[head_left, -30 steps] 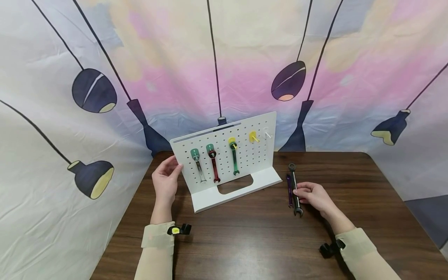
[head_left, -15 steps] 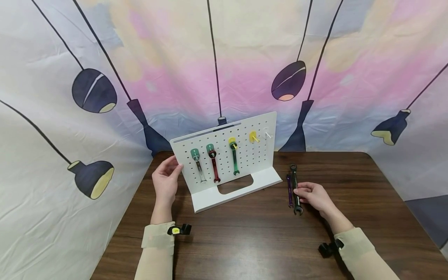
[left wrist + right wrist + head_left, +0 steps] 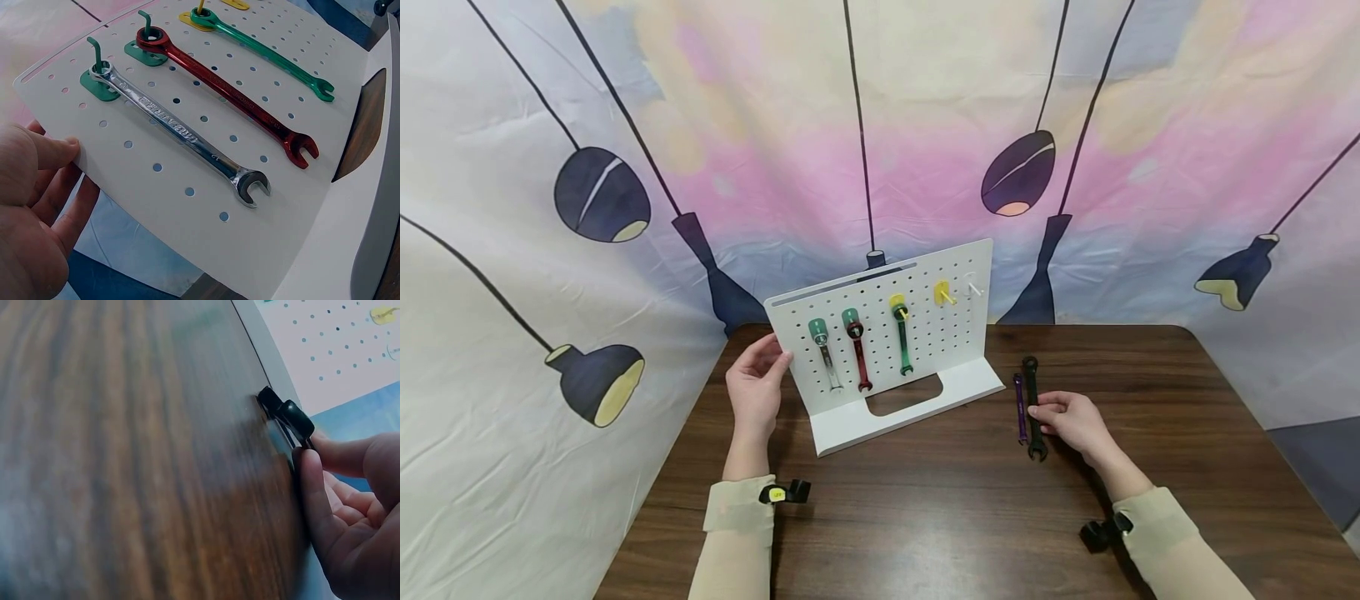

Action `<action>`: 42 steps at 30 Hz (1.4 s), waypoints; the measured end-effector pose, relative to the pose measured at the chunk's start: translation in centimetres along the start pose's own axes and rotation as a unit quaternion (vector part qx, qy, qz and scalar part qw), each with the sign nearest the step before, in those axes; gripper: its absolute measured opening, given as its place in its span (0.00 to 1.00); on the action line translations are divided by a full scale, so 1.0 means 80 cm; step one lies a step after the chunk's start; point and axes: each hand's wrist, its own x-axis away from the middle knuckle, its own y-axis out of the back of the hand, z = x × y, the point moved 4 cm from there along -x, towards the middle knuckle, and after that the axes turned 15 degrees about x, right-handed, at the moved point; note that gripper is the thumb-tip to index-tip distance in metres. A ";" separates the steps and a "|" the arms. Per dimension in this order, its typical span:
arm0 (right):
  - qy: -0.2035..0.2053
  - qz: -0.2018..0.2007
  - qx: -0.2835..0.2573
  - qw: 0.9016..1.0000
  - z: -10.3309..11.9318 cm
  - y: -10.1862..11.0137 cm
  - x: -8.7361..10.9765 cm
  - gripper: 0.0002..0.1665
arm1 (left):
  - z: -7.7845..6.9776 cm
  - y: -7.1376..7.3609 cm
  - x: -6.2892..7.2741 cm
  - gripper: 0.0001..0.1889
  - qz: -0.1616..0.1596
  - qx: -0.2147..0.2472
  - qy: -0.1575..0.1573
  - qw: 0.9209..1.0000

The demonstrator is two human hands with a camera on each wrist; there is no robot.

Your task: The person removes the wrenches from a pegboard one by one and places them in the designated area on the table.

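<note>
My left hand (image 3: 756,387) holds the left edge of a white pegboard stand (image 3: 958,342), thumb in front and fingers behind in the left wrist view. On the board hang a silver combination wrench (image 3: 169,128), a red wrench (image 3: 228,94) and a green wrench (image 3: 275,55), each by its ring end on a hook. At the right, my right hand (image 3: 1078,423) pinches a black combination wrench (image 3: 1032,387) between thumb and fingers, its open end towards me. A smaller purple wrench (image 3: 1021,408) lies just left of it. The right wrist view shows dark wrench ends (image 3: 297,422) at the fingertips.
A yellow hook (image 3: 943,292) and a clear hook (image 3: 973,286) at the board's right bear no wrench. The stand's base has a cut-out at its middle. Everything stands on a dark wooden table (image 3: 910,517), with a printed cloth (image 3: 925,167) behind.
The black wrench has turned slightly, its ring end shifting a little right and towards me. My right forearm has drifted slightly left. The left hand and pegboard stay still.
</note>
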 end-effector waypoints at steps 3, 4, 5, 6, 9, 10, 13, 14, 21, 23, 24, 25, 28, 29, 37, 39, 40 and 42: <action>0.001 -0.011 0.020 1.000 0.002 0.000 0.001 0.28 | -0.001 -0.001 0.000 0.19 0.002 0.002 0.001 1.000; 0.004 -0.014 0.027 1.000 0.003 0.000 0.001 0.28 | -0.001 -0.001 0.000 0.19 0.003 0.002 0.000 1.000; 0.003 -0.018 0.032 0.999 0.003 0.000 0.001 0.27 | -0.001 -0.001 0.000 0.19 0.003 0.002 0.000 1.000; 0.003 -0.021 0.038 0.999 0.004 0.000 0.001 0.27 | -0.001 -0.002 0.000 0.19 0.003 0.001 0.000 1.000; 0.009 -0.029 0.055 0.998 0.005 0.000 0.000 0.26 | -0.001 -0.002 0.000 0.19 0.003 0.000 -0.002 1.000; 0.010 -0.032 0.060 0.998 0.006 0.001 0.000 0.26 | -0.002 -0.002 0.000 0.19 0.002 -0.001 -0.003 1.000; 0.009 -0.036 0.070 0.997 0.007 0.001 -0.001 0.26 | -0.001 -0.002 -0.001 0.19 0.000 -0.003 -0.005 1.000; 0.008 -0.038 0.072 0.997 0.007 0.002 -0.001 0.25 | -0.001 -0.002 -0.001 0.19 0.000 -0.003 -0.006 1.000; 0.000 -0.041 0.089 0.995 0.010 0.004 -0.003 0.23 | 0.000 -0.002 0.000 0.19 0.002 -0.005 -0.010 1.000; -0.004 -0.040 0.097 0.994 0.010 0.004 -0.002 0.23 | 0.000 -0.001 0.000 0.19 0.000 -0.009 -0.007 1.000; -0.006 -0.039 0.101 0.994 0.010 0.005 -0.002 0.23 | 0.001 -0.001 0.001 0.19 -0.001 -0.010 -0.006 1.000; -0.007 -0.038 0.106 0.994 0.010 0.005 -0.002 0.24 | 0.001 -0.001 0.001 0.19 -0.002 -0.011 -0.005 1.000; -0.011 -0.037 0.121 0.992 0.009 0.005 -0.002 0.24 | 0.002 0.000 0.001 0.19 -0.004 -0.011 0.000 1.000; -0.011 -0.038 0.127 0.991 0.009 0.006 -0.002 0.24 | 0.002 0.000 0.000 0.19 -0.004 -0.011 0.000 1.000; -0.020 -0.033 0.141 0.989 0.014 0.005 -0.002 0.24 | -0.001 0.000 0.001 0.19 -0.008 -0.011 0.000 1.000; -0.025 -0.029 0.136 0.990 0.015 0.005 -0.002 0.24 | -0.001 0.000 0.002 0.18 -0.008 -0.009 0.000 1.000; -0.026 -0.027 0.135 0.990 0.016 0.005 -0.002 0.24 | -0.002 -0.001 0.002 0.18 -0.008 -0.007 0.000 1.000; -0.026 -0.024 0.131 0.991 0.017 0.005 -0.001 0.24 | -0.002 -0.001 0.002 0.18 -0.009 -0.005 -0.001 1.000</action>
